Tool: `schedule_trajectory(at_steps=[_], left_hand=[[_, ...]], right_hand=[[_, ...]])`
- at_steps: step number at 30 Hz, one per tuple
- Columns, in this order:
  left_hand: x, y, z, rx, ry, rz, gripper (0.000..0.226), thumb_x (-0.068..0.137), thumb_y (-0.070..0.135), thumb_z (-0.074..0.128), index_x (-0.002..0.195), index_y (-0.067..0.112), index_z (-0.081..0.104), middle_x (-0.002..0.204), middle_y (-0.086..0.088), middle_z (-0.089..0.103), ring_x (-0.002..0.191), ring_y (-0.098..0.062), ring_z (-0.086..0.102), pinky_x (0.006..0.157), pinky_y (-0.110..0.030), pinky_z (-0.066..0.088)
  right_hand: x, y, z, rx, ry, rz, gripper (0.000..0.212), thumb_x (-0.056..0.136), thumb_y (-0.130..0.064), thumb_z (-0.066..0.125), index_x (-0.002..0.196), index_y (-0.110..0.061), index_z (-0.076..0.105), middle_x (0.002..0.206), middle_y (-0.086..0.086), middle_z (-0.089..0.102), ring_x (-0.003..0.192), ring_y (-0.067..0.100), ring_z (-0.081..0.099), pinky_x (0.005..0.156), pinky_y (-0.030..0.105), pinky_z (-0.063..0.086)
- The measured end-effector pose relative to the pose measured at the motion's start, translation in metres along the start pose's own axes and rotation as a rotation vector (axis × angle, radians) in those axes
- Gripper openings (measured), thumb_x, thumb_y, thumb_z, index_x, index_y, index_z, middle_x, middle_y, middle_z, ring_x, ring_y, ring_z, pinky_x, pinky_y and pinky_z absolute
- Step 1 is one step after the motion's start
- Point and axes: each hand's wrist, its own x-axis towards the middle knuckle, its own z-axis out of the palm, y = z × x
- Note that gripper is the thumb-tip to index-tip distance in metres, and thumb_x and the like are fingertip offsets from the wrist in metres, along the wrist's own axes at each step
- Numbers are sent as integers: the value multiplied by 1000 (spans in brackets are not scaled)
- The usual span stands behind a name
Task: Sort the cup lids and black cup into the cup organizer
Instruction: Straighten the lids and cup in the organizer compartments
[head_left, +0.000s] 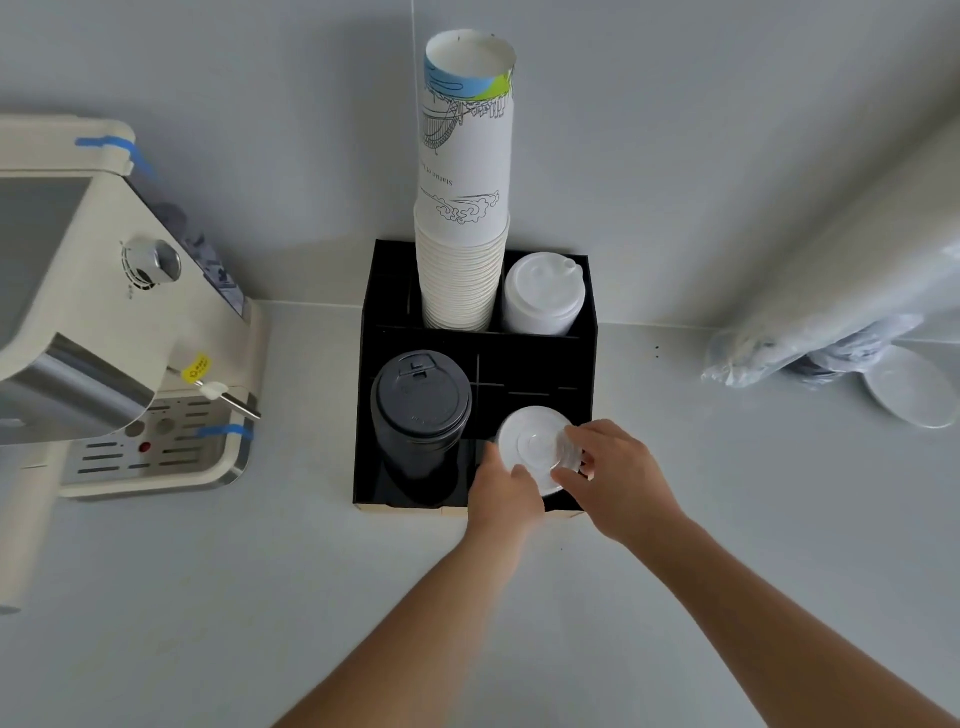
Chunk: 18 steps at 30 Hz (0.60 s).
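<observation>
Two bare forearms reach in from the near edge across a plain pale grey tabletop (156, 623). The left hand (501, 493) and the right hand (621, 480) both grip the rim of a white lid stack (532, 447), fingers curled on its near and right edges, holding it at the front right compartment of the black cup organizer (584, 364). In the front left compartment stands one black cup (418, 415) with a black lid on it; no writing on it can be read. The small middle compartments look dark. At the back, a tall stack of white paper cups (462, 208) fills the left slot; its top cup carries a blue and green band, line drawings and small print that seems to begin "Statue of". Beside it, on the right, sits a white domed lid stack (543, 296). Left of the organizer is one cream coffee machine (104, 312) with blue tape strips and a yellow tag, its print unreadable. At far right a clear plastic sleeve (831, 312) leans against the grey wall (208, 78), with loose white lids (909, 389) below.
</observation>
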Motion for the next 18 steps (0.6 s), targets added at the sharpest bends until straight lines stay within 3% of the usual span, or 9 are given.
schedule_trajectory(at_steps=[5,9,12,16,18], left_hand=[[9,3,2,-83,-13,-44,54,97,20,35,150,26,31,147,-3,46,128,-24,48,101,-36,44],[8,7,1,-147,0,-72,48,97,18,37,144,23,43,137,-2,55,120,-22,53,90,-31,45],[7,9,3,-209,12,-82,44,95,18,39,138,22,49,131,-3,58,114,-22,55,86,-30,43],[5,9,6,-247,25,-67,43,96,28,43,139,22,48,130,-1,59,113,-20,56,85,-30,44],[4,9,8,-236,39,-52,44,97,31,43,140,22,47,130,-1,59,114,-20,56,85,-30,44]], right_hand=[[0,12,3,174,115,82,33,84,-17,71,117,-18,72,104,-9,65,82,10,65,71,2,38],[2,10,8,278,127,155,28,86,-18,70,113,-23,72,92,-1,66,83,17,68,74,24,50],[5,9,12,233,145,166,14,86,-21,70,98,-14,73,84,6,66,80,25,68,75,35,54],[10,8,9,126,105,144,27,90,-25,64,102,-1,70,84,11,63,74,30,68,76,44,54],[13,7,6,71,65,128,28,93,-27,61,107,-4,70,82,8,61,75,29,67,76,39,53]])
